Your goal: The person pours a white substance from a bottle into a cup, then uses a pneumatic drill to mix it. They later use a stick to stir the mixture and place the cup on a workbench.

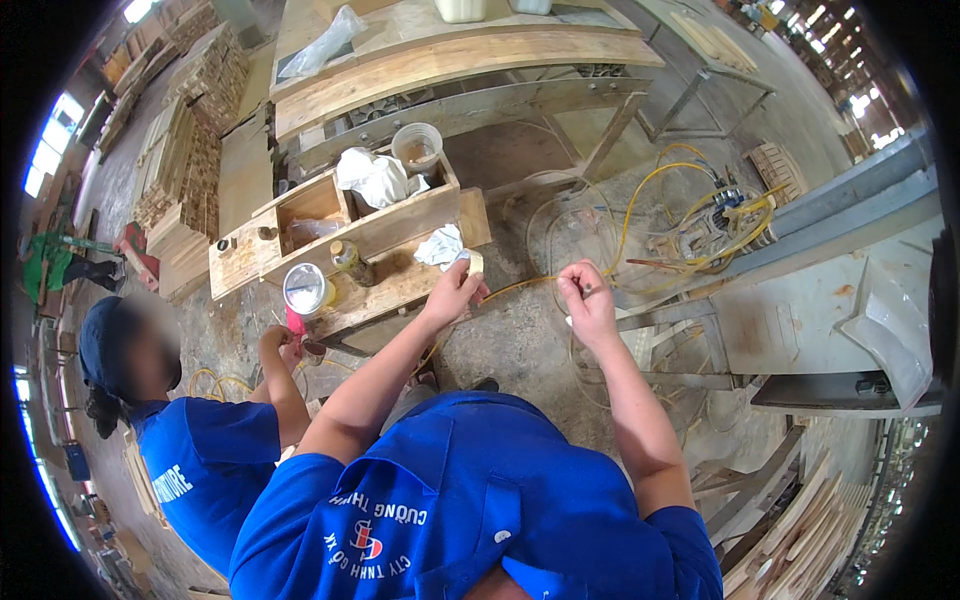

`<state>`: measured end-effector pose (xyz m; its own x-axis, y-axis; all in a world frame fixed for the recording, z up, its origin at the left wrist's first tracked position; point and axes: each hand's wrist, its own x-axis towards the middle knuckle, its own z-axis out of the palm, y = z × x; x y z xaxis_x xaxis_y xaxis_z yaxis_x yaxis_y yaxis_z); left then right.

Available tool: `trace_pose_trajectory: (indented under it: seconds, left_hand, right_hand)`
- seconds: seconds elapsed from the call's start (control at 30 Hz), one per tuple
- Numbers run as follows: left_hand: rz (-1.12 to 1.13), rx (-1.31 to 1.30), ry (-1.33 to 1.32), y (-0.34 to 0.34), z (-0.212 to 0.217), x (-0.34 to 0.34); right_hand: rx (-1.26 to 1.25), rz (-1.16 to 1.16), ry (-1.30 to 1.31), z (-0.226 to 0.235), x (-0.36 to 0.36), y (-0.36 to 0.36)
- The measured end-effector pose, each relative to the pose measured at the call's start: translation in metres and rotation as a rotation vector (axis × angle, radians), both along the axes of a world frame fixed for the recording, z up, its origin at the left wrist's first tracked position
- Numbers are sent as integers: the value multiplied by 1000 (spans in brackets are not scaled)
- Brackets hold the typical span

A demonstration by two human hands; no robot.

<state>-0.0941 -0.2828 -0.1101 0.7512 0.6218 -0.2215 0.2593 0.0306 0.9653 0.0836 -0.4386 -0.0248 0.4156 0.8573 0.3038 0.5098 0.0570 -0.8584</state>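
My left hand [458, 295] is closed on a small pale-yellow piece [475, 263], flat-looking, its kind unclear. Just beyond it lies a crumpled white cloth [438, 245] on the lower shelf of a wooden box stand [385, 232]. Out to the right, over the floor, my right hand [588, 300] is closed with fingers curled in; a bit of white shows at its edge, too small to name. Left of the cloth on the stand are a brown bottle [350, 262] and a white-topped tub [306, 290].
A clear plastic cup [417, 147] and a white rag [372, 178] sit on the stand's upper part. Beyond is a long wooden workbench [450, 72]. A co-worker [200, 440] works close on my left. Yellow hoses [640, 215] trail across the floor toward a metal frame [840, 205].
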Motion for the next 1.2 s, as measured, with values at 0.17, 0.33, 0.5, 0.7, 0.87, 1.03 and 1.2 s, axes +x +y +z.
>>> trace_pose_trajectory:
  seconds: [0.17, 0.33, 0.5, 0.7, 0.87, 1.03, 1.2]
  left_hand:
    - [-217, -181, -223, -30, 25, 6]
    - [-258, -129, -281, -50, 50, 15]
    - [-309, 365, -91, -53, 60, 10]
    - [-235, 387, -135, -62, 47, 16]
    - [-152, 84, -132, -48, 31, 17]
    - [-171, -155, -318, -48, 39, 22]
    - [-215, -76, -324, -59, 37, 28]
  right_hand:
    - [-24, 75, 75, 5, -5, 8]
    - [-48, 41, -92, -15, -10, 11]
    - [-11, 19, -18, -18, -10, 9]
    - [-128, 40, -146, -25, -7, 7]
    - [-132, 185, -96, -23, -11, -1]
    - [-91, 2, 206, -20, -7, -3]
    - [76, 14, 50, -22, -10, 1]
